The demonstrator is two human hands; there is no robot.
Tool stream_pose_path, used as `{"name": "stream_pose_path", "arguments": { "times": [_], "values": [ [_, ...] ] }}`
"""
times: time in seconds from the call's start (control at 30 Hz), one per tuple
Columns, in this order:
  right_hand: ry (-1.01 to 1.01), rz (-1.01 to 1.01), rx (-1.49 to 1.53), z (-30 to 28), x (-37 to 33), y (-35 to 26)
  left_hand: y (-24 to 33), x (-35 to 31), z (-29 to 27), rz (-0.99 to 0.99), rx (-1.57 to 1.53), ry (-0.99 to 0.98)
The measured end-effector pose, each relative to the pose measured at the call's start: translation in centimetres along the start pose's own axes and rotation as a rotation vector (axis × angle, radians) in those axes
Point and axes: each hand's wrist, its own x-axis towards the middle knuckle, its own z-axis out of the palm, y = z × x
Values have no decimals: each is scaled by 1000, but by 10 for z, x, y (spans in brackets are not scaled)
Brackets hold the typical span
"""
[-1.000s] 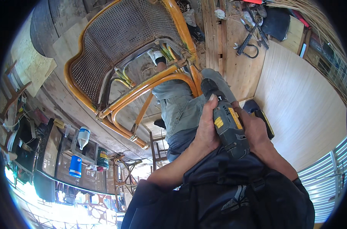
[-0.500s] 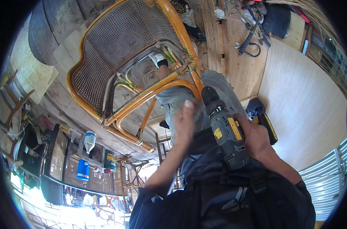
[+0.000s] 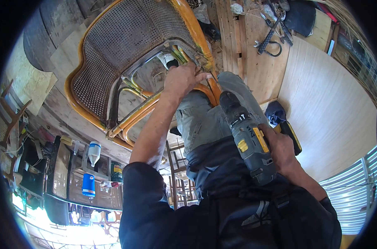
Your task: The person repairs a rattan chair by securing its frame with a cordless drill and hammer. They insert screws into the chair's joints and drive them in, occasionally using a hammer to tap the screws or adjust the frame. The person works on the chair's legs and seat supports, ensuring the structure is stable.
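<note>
The left hand (image 3: pixel 182 81) is at a chair's frame (image 3: pixel 202 37), ahead and left of a drill (image 3: pixel 250 141) in the right hand (image 3: pixel 279 145); a panel (image 3: pixel 323 112) lies right of the drill, a bottle (image 3: pixel 89 184) far left

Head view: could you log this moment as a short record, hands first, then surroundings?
Left hand: on the chair frame, fingers partly hidden
Right hand: holding the power drill
Drill colours: dark grey, yellow parts
Chair: woven panel, orange-brown frame
Upper right: dark tool on wooden boards
Far right: pale panel
Lower left: blue container, bottle
</note>
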Motion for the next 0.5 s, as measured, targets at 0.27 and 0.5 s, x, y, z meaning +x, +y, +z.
{"name": "stream_pose_path", "arguments": {
  "times": [0.27,0.5],
  "values": [
    [-11,16,13,1,1,6,2,3,-4,-10,9,-22],
    [-26,26,33,-5,2,4,7,0,-4,-32,35,47]
  ]
}}
